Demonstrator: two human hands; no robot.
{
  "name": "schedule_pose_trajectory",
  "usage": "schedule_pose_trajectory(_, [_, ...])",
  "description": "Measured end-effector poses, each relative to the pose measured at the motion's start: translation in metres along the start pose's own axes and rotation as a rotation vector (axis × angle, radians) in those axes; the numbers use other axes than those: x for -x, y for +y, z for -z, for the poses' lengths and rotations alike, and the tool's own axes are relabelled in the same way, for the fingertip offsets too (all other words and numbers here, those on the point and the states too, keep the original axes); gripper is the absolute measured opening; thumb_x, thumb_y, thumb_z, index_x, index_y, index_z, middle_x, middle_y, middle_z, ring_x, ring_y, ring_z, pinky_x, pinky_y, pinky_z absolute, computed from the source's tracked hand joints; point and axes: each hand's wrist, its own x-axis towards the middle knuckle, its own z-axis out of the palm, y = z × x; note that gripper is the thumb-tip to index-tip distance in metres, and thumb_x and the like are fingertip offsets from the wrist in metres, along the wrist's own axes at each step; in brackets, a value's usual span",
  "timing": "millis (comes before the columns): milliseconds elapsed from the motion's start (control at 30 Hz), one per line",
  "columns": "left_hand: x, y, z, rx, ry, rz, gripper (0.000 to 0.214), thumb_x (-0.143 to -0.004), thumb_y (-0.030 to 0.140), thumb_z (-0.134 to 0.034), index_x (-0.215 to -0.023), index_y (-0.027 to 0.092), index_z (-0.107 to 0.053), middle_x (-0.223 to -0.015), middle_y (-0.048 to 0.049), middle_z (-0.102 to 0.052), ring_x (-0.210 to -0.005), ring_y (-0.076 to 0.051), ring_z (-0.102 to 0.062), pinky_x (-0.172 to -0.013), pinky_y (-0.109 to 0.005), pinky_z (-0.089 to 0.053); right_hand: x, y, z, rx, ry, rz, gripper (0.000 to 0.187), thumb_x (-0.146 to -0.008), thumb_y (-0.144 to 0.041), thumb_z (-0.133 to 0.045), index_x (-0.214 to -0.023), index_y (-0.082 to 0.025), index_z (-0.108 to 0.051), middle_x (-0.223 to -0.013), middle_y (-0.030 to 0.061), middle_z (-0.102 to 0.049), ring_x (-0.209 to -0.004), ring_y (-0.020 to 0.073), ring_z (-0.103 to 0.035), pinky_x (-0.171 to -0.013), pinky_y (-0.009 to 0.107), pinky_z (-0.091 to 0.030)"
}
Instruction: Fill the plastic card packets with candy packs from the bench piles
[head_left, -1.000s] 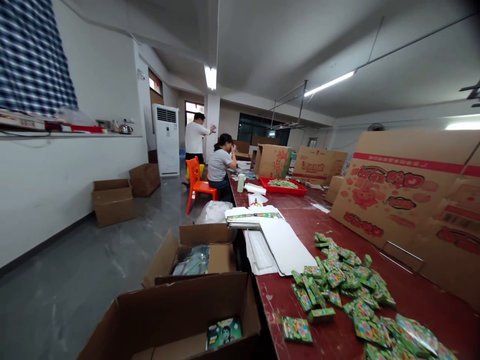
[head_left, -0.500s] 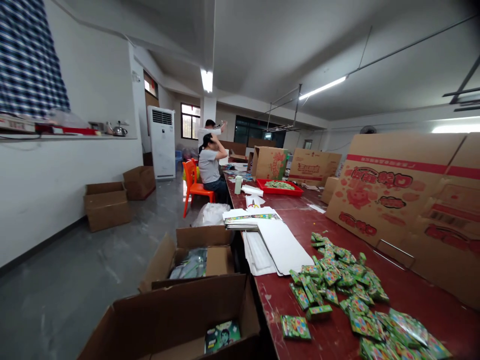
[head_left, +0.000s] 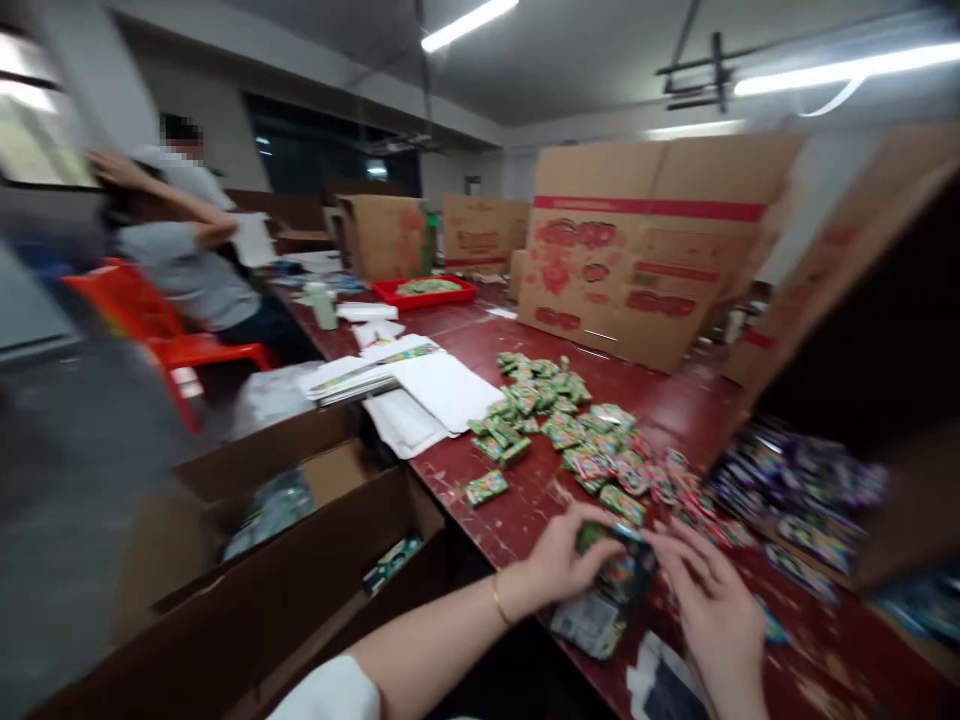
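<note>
A dark printed pouch (head_left: 596, 620) with green and coloured patches is held over the table's front edge. My left hand (head_left: 566, 555) grips it, thumb across its face. At the pouch's upper right corner, the fingertips of my right hand (head_left: 712, 600) pinch together; motion blurs the detail. Just beyond lies a heap of small green printed boxes (head_left: 525, 395). Red-and-white small packets (head_left: 671, 480) lie to its right. A dark and white flat piece (head_left: 664, 680) sits below my right hand.
A cardboard box on its side holds purple packets (head_left: 795, 490) at right. Open cartons (head_left: 247, 600) stand below the table at left. White sheets (head_left: 442, 385), a red tray (head_left: 382, 290) and a big printed carton (head_left: 622, 250) are farther back. Two people are at the far left.
The view has swung right and down. Both my hands have come into view with the dark pouch, and the box of purple packets now shows at right.
</note>
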Motion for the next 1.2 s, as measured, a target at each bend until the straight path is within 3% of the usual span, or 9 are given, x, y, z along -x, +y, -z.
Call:
schedule_pose_trajectory(100, [-0.024, 0.01, 0.011, -0.058, -0.053, 0.015, 0.03, -0.085, 0.035, -0.059, -0.109, 0.018, -0.051, -0.095, -0.0049, -0.06, -0.085, -0.017, -0.057, -0.08, -0.029, -0.047, -0.014, -0.02, 0.01, -0.107, 0.046, -0.028, 0.03, -0.064, -0.039, -0.081, -0.084, -0.02, -0.068, -0.089, 0.0012, -0.067, -0.088, 0.0182, -0.061, -0.084, 0.028, -0.046])
schedule_pose_trajectory(233, [-0.032, 0.042, 0.024, -0.126, -0.214, 0.009, 0.027, -0.086, 0.034, -0.057, -0.108, 0.019, -0.052, -0.097, -0.0023, -0.06, -0.087, -0.016, -0.056, -0.082, -0.026, -0.045, -0.026, -0.049, 0.01, -0.179, -0.238, -0.212, 0.027, -0.064, -0.04, -0.081, -0.075, -0.018, -0.07, -0.077, 0.0009, -0.067, -0.074, 0.0145, -0.059, -0.074, 0.026, -0.045])
schedule_pose_trajectory(333, [-0.031, 0.05, 0.022, -0.185, -0.25, 0.032, 0.025, -0.088, 0.034, -0.054, -0.106, 0.018, -0.053, -0.091, -0.0016, -0.061, -0.084, -0.016, -0.056, -0.078, -0.026, -0.045, -0.028, -0.057, 0.01, -0.159, -0.307, -0.251, 0.027, -0.063, -0.039, -0.081, -0.073, -0.016, -0.07, -0.073, 0.0004, -0.066, -0.07, 0.0128, -0.057, -0.071, 0.025, -0.044])
schedule_pose_trajectory(500, [-0.035, 0.051, 0.01, -0.226, -0.269, 0.054, 0.024, -0.093, 0.037, -0.044, -0.105, 0.018, -0.053, -0.079, -0.0002, -0.059, -0.07, -0.014, -0.053, -0.066, -0.023, -0.042, -0.029, -0.054, 0.013, -0.135, -0.392, -0.334, 0.029, -0.061, -0.04, -0.082, -0.07, -0.016, -0.069, -0.071, 0.0006, -0.066, -0.066, 0.0131, -0.058, -0.066, 0.025, -0.045])
schedule_pose_trajectory(633, [-0.035, 0.054, 0.006, -0.248, -0.286, 0.019, 0.023, -0.095, 0.035, -0.041, -0.106, 0.019, -0.053, -0.07, 0.0023, -0.055, -0.061, -0.012, -0.048, -0.059, -0.022, -0.037, -0.027, -0.046, 0.013, -0.129, -0.339, -0.304, 0.027, -0.06, -0.034, -0.083, -0.07, -0.015, -0.067, -0.07, 0.0001, -0.065, -0.064, 0.0127, -0.058, -0.064, 0.024, -0.046])
schedule_pose_trajectory(867, [-0.029, 0.039, -0.007, -0.218, -0.222, -0.036, 0.026, -0.081, 0.037, -0.064, -0.097, 0.02, -0.055, -0.087, -0.0011, -0.063, -0.077, -0.015, -0.058, -0.071, -0.024, -0.043, -0.021, -0.025, -0.001, -0.62, -0.326, -0.617, 0.019, -0.06, -0.018, -0.074, -0.075, -0.018, -0.062, -0.07, -0.0013, -0.065, -0.062, 0.0129, -0.06, -0.06, 0.022, -0.046])
schedule_pose_trajectory(967, [-0.031, 0.033, -0.011, -0.16, -0.193, -0.045, 0.021, -0.085, 0.035, -0.06, -0.096, 0.019, -0.053, -0.084, -0.0012, -0.062, -0.076, -0.015, -0.058, -0.071, -0.024, -0.044, -0.025, -0.016, 0.003, -0.691, -0.267, -0.685, 0.026, -0.062, -0.017, -0.071, -0.087, -0.019, -0.064, -0.075, 0.0004, -0.068, -0.067, 0.0146, -0.064, -0.067, 0.025, -0.049])
schedule_pose_trajectory(1067, [-0.036, 0.03, -0.013, -0.04, -0.121, 0.025, 0.023, -0.087, 0.035, -0.056, -0.101, 0.02, -0.046, -0.083, -0.0001, -0.059, -0.072, -0.013, -0.057, -0.065, -0.023, -0.046, -0.024, -0.011, 0.014, -0.686, -0.227, -0.633, 0.025, -0.074, -0.034, -0.068, -0.093, -0.018, -0.064, -0.083, 0.0042, -0.07, -0.076, 0.0187, -0.065, -0.072, 0.03, -0.05])
schedule_pose_trajectory(1200, [-0.038, 0.031, -0.015, -0.03, -0.129, 0.05, 0.023, -0.088, 0.036, -0.055, -0.102, 0.02, -0.046, -0.081, 0.0012, -0.057, -0.069, -0.012, -0.056, -0.065, -0.022, -0.046, -0.011, -0.021, 0.02, -0.495, -0.043, -0.295, 0.032, -0.077, -0.043, -0.07, -0.097, -0.021, -0.061, -0.094, 0.0047, -0.07, -0.09, 0.02, -0.064, -0.083, 0.032, -0.047])
